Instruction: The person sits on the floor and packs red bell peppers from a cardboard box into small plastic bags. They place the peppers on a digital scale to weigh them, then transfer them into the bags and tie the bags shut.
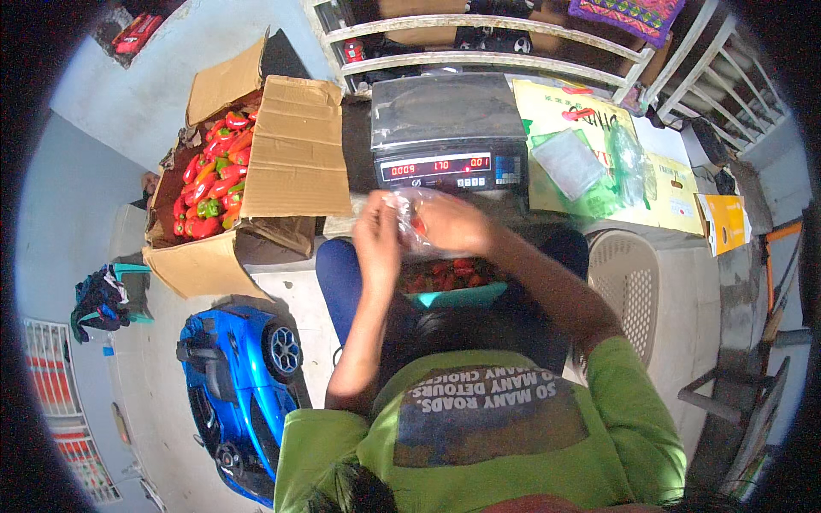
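Note:
Both my hands are at a clear plastic bag just in front of a digital scale. The fingers of my left hand pinch the bag's left side. My right hand, a little blurred, grips it from the right. Something red shows through the plastic between them; its shape is partly hidden. Below the hands, a teal container of red peppers sits between my knees. The scale's display glows with red digits, and its dark platform carries nothing.
An open cardboard box of red and green peppers stands at left. Right of the scale, flattened cardboard bears plastic bags. A beige plastic basket is at right, a blue toy car at lower left. White railings run behind.

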The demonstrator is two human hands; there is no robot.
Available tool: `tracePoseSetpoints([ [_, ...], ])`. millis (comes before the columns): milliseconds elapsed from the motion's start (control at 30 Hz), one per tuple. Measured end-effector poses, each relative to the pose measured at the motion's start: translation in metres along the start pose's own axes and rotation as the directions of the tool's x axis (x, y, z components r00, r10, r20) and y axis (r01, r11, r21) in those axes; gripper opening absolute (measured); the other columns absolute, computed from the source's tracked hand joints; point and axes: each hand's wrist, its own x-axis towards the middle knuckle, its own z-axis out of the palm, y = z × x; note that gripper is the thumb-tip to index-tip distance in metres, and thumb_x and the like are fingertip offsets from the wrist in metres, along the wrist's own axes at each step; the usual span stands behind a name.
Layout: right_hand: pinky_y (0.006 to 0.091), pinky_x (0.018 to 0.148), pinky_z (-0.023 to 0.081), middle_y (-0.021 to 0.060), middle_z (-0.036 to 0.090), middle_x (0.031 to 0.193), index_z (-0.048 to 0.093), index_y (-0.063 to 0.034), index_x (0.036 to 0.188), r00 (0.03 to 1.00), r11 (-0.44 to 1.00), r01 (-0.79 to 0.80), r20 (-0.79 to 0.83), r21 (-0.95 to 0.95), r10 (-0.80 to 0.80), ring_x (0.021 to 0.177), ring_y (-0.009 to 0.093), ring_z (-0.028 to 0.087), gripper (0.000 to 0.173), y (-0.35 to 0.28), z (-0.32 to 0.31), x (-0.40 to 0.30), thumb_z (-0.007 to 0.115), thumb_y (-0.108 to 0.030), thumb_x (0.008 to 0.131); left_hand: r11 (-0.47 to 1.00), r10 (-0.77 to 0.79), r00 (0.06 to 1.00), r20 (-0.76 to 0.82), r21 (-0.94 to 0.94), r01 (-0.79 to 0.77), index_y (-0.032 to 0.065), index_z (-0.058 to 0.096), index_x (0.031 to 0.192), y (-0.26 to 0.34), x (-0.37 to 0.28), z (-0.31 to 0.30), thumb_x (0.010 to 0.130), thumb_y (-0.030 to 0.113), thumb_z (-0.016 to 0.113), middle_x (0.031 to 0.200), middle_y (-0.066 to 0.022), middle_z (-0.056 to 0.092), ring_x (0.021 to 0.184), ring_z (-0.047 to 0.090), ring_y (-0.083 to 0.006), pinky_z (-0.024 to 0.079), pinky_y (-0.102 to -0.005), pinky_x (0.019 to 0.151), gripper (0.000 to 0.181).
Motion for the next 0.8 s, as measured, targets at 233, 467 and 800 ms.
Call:
tracePoseSetpoints([
  [233,0.0443,0.071,0.049,0.0212,0.061,0.081,0.061,-0.0013,0.095,0.951,0.92,0.255,0.249,-0.296,-0.184,0.08,0.037,0.061,0.031,-0.031,-0.098,0.004,0.056,-0.03,0.083,0.96,0.077,0.981,-0.18,0.278,-0.024,-0.0025,0.057,0.082,-0.003,0.024,-0.037,0.093,0.015,0.047,0.058,-0.0069,0.047,0.05,0.045,-0.0128,0.037,-0.0298,0.048,0.023],
  [467,0.0422,0.072,0.047,0.0146,0.063,0.09,0.061,-0.0057,0.102,0.886,0.853,0.383,-0.119,-0.355,-0.448,0.083,0.033,0.06,0.023,-0.045,-0.113,0.025,0.059,-0.015,0.081,0.898,0.406,0.895,-0.185,0.264,-0.353,-0.0037,0.06,0.088,-0.01,0.051,-0.035,0.09,0.01,0.048,0.079,-0.0116,0.055,0.075,0.054,-0.0199,0.042,-0.0343,0.068,0.019],
  [800,0.0421,0.065,0.046,0.0141,0.063,0.088,0.06,-0.0095,0.097,0.886,0.848,0.358,-0.145,-0.391,-0.441,0.081,0.034,0.06,0.021,-0.078,-0.146,0.043,0.059,-0.02,0.079,0.705,0.13,0.951,0.281,-0.701,0.111,0.0062,0.047,0.116,0.02,0.043,-0.015,0.09,0.039,0.053,0.112,-0.0059,0.054,0.104,0.052,-0.0149,0.044,-0.0367,0.087,0.043],
])
